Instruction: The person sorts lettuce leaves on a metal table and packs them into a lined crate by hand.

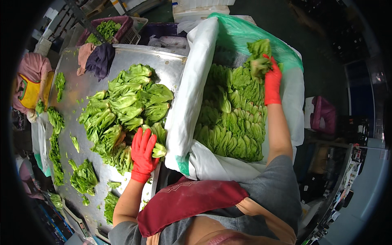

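My right hand (273, 82), in a red glove, holds a head of lettuce (258, 50) above the far right part of a lined box. The lettuce is slightly blurred. Rows of lettuce heads (235, 122) lie packed in that box, whose white liner (191, 88) folds over the rim. On the metal table to the left, my red-gloved left hand (142, 156) grips another lettuce head (159, 149) near its pale cut stem, between thumb and fingers. It rests against the near edge of a heaped pile of lettuce (128, 101).
Loose leaves (84, 177) lie across the metal table (70, 122). Crumpled cloths (99, 59) sit at its far edge, near a basket of greens (105, 29). At the far left stands another person (33, 79) in a yellow apron. Green plastic (245, 33) covers the box's far rim.
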`<state>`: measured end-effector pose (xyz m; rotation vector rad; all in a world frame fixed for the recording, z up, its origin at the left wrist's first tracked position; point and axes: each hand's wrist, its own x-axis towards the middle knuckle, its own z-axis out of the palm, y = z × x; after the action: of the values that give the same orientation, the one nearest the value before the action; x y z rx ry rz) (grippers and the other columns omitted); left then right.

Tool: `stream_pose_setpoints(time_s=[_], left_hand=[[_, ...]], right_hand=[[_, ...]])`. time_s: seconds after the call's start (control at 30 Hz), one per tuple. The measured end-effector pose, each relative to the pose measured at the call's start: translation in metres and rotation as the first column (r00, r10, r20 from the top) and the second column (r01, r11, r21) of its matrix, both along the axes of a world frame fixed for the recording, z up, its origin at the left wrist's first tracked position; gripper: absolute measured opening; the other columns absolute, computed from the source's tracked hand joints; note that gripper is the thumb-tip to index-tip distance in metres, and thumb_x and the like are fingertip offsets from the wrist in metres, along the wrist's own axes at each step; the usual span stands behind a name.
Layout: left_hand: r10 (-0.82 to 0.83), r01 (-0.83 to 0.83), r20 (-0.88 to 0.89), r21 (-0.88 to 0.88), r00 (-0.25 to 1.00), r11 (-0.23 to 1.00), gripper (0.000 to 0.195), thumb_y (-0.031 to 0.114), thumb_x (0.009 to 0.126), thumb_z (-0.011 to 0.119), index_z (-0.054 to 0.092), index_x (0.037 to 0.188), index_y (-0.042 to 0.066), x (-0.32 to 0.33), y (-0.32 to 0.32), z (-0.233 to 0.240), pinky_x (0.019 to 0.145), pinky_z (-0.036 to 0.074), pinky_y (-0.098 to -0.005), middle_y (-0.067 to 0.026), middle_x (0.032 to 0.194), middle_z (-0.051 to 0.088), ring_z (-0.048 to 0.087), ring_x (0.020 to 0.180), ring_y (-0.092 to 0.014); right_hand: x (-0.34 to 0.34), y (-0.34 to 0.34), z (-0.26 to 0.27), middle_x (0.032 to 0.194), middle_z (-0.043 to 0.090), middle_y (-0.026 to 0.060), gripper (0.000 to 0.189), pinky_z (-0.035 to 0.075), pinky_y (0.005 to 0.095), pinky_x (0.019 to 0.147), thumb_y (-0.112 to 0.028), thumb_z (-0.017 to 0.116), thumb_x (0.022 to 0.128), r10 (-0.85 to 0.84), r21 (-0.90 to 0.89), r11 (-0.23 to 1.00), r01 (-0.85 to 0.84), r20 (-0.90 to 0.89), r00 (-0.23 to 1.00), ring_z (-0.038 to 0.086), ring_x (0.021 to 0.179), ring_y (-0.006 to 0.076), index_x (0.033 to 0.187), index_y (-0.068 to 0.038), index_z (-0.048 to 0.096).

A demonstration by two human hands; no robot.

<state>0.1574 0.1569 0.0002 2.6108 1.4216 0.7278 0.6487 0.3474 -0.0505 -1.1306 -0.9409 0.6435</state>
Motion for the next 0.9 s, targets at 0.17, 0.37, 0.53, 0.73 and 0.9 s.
stream_pose_setpoints(time_s=[0.17, 0.37, 0.53, 0.73, 0.9], left_hand=[[0.018, -0.016, 0.024, -0.045, 1.000, 0.999, 0.071, 0.018, 0.064, 0.073, 0.047, 0.129, 0.012, -0.001, -0.001, 0.006, 0.100, 0.033, -0.0524, -0.0161, 0.133, 0.045, 0.039, 0.125, -0.042], [0.039, -0.020, 0.079, -0.220, 0.996, 0.975, 0.077, 0.019, 0.067, 0.070, 0.039, 0.137, 0.013, -0.007, -0.004, 0.042, 0.108, 0.023, -0.0510, -0.0122, 0.137, 0.043, 0.031, 0.131, -0.037], [-0.030, 0.077, 0.348, -0.120, 0.937, 0.990, 0.068, 0.022, 0.072, 0.064, 0.042, 0.135, 0.006, -0.027, -0.031, 0.072, 0.106, 0.026, -0.0520, -0.0152, 0.134, 0.045, 0.039, 0.127, -0.036], [0.473, -0.339, 0.797, -0.357, 0.376, 0.870, 0.066, -0.002, 0.074, 0.064, 0.040, 0.135, 0.004, -0.095, -0.083, 0.067, 0.093, 0.040, -0.0303, -0.0068, 0.129, 0.051, 0.048, 0.114, -0.015], [0.516, -0.600, 0.853, -0.454, -0.078, 0.659, 0.054, 0.010, 0.086, 0.060, 0.039, 0.136, 0.004, -0.182, -0.107, 0.060, 0.084, 0.045, -0.0260, -0.0058, 0.119, 0.056, 0.054, 0.098, -0.012]], right_hand=[[0.006, -0.015, 0.069, 0.119, 0.058, 0.0142, 0.031, 0.043, 0.0355, 0.095, -0.012, 0.047, 0.092, 0.315, 0.158, 0.945, -0.285, -0.669, 0.673, 0.054, 0.110, 0.0238, 0.119, 0.001, 0.055], [-0.121, -0.039, 0.161, 0.121, 0.057, 0.0144, 0.035, 0.044, 0.0370, 0.096, -0.006, 0.048, 0.090, 0.671, 0.220, 0.695, -0.685, -0.540, 0.507, 0.054, 0.111, 0.0241, 0.124, 0.002, 0.051], [-0.260, -0.031, 0.213, 0.122, 0.057, 0.0146, 0.041, 0.044, 0.0383, 0.096, -0.001, 0.050, 0.087, 0.888, 0.184, 0.413, -0.892, -0.297, 0.350, 0.054, 0.112, 0.0245, 0.128, 0.003, 0.047], [-0.387, -0.043, 0.231, 0.123, 0.056, 0.0200, 0.045, 0.041, 0.0374, 0.098, 0.016, 0.044, 0.067, 0.914, -0.026, 0.156, -0.987, 0.382, 0.134, 0.056, 0.113, 0.0264, 0.105, 0.003, 0.063], [-0.475, -0.078, 0.242, 0.130, 0.050, 0.0182, 0.046, 0.040, 0.0369, 0.098, 0.015, 0.045, 0.066, 0.582, -0.164, 0.111, -0.980, 0.811, -0.069, 0.053, 0.115, 0.0309, 0.102, -0.004, 0.067]])
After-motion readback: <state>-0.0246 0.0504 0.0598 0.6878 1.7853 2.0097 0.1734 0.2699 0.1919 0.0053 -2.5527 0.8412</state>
